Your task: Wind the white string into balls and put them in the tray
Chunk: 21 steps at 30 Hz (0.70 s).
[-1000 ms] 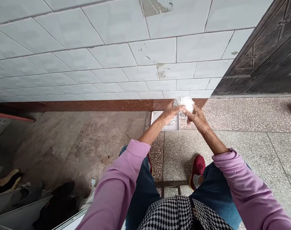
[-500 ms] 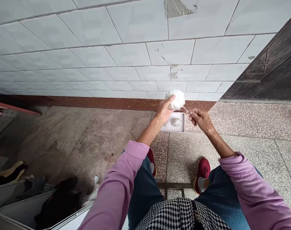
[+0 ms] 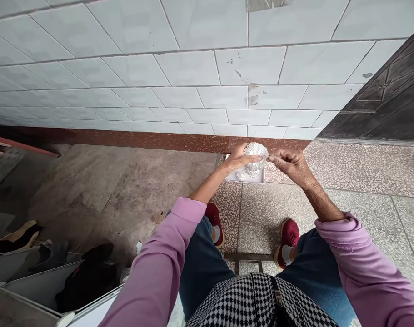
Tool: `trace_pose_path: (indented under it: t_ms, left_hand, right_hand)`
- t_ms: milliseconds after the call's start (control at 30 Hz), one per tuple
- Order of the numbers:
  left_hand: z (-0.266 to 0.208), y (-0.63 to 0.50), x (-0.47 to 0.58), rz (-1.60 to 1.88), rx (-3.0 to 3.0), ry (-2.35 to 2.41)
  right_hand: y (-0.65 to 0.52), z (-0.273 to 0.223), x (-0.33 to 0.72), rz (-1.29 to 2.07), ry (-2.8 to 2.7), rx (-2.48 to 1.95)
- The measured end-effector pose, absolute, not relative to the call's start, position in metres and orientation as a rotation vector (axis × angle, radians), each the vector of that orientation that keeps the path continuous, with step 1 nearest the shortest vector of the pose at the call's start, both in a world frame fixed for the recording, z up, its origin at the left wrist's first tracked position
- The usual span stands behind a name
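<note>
Ball (image 3: 256, 150), one, white, above tray (image 3: 231, 177). Left hand (image 3: 238, 160): half-curled, gripping ball. Right hand (image 3: 291, 166): thumb and forefinger pinched together at ball's right side; whether they hold a strand, cannot be told. Tray: on floor (image 3: 275, 200).

No readable text, label, brand or number anywhere. The marks on the white wall tiles (image 3: 251, 66) are chipped patches, and the dark panel (image 3: 380, 106) bears raised ornament (a metal buckle (image 3: 278, 297) is too small to make out).
</note>
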<state>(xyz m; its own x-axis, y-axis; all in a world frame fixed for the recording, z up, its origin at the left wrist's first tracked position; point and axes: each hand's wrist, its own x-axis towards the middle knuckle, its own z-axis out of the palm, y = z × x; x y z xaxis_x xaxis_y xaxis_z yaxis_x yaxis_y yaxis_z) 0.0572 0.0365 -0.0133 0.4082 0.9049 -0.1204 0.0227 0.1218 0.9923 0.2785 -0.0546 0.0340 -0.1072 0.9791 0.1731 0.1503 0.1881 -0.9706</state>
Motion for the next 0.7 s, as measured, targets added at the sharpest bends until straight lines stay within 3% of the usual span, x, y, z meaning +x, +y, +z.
trace_pose_path:
  t_ms: [133,700]
  left_hand:
    - [-0.007,0.028,0.064,0.613,1.342,0.842]
    - [0.0,0.019,0.077,0.352,1.429,0.623]
  right_hand:
    - [-0.049,0.029,0.291,0.987,-1.421,-1.19]
    - [-0.033,0.007,0.3,1.084,-1.416,-1.197]
